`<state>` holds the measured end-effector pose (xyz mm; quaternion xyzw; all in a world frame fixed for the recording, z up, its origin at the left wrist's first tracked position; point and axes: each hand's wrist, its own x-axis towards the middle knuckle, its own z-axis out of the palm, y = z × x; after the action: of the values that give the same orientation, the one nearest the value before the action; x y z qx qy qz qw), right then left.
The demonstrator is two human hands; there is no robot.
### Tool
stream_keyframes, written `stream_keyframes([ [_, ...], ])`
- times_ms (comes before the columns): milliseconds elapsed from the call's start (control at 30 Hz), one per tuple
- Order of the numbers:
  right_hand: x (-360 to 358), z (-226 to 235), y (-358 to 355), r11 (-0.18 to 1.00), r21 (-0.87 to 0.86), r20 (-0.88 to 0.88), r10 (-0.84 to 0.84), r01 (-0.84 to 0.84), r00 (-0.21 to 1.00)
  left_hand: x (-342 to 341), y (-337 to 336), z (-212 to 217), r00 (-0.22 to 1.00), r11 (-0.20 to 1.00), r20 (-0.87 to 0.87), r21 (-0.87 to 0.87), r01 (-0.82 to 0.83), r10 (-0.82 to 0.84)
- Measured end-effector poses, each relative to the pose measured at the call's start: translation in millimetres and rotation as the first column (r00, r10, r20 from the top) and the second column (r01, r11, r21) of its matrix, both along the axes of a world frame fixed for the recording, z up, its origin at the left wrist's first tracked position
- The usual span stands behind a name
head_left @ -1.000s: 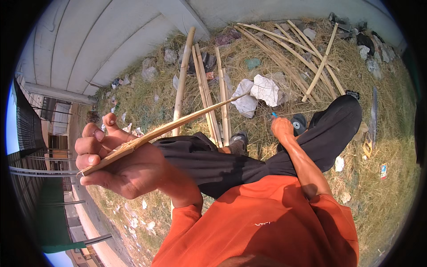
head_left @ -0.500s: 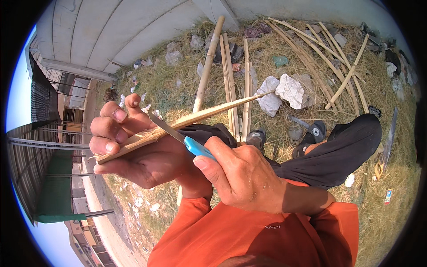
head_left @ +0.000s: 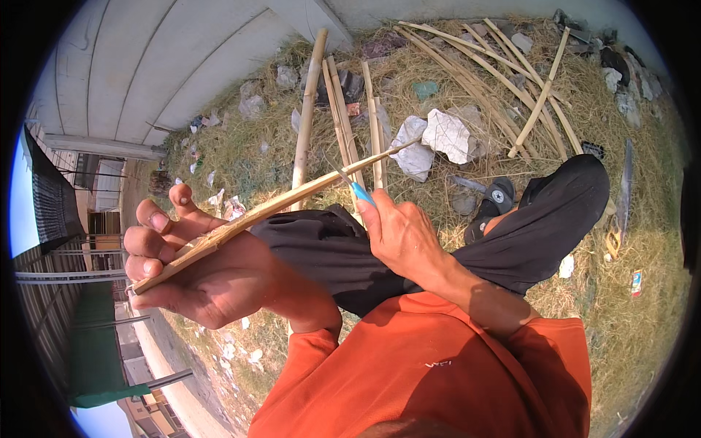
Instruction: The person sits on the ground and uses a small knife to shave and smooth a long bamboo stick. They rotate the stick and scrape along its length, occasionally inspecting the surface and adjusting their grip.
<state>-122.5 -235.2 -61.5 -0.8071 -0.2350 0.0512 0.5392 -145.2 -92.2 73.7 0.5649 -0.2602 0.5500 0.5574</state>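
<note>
Left hand, at eight o'clock, clenched round the butt of a bamboo splint that slants toward one o'clock; right hand, at centre, closed on a blue-handled knife, blade laid against the splint; best pared with shallow strokes directed away from the fingers, splint held steady above the black trousers.

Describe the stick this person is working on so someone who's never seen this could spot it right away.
Start at the orange sleeves at the bottom and follow them up to the hands. The left hand grips one end of a thin bamboo strip that slants up to the right, over the black trousers. Unlike the bamboo poles on the straw, it is held in the air, and a blue-handled knife touches it.
</note>
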Motion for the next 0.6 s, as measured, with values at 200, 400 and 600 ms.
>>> stream_keyframes([
  [200, 2, 7, -7, 0.986, 0.144, -0.005, 0.087, -0.085, 0.996, -2, -5, -3, 0.998, 0.996, -0.004, -0.068, -0.056, 0.056],
  [400, 38, -67, -2, 0.997, -0.012, -0.107, -0.073, 0.072, 0.992, 6, -15, 6, 0.970, 0.967, -0.017, -0.071, -0.244, 0.243],
  [600, 22, -19, 13, 0.971, 0.235, -0.024, 0.054, -0.047, 0.998, 21, -39, 6, 0.814, 0.797, -0.033, -0.179, -0.576, 0.581],
])
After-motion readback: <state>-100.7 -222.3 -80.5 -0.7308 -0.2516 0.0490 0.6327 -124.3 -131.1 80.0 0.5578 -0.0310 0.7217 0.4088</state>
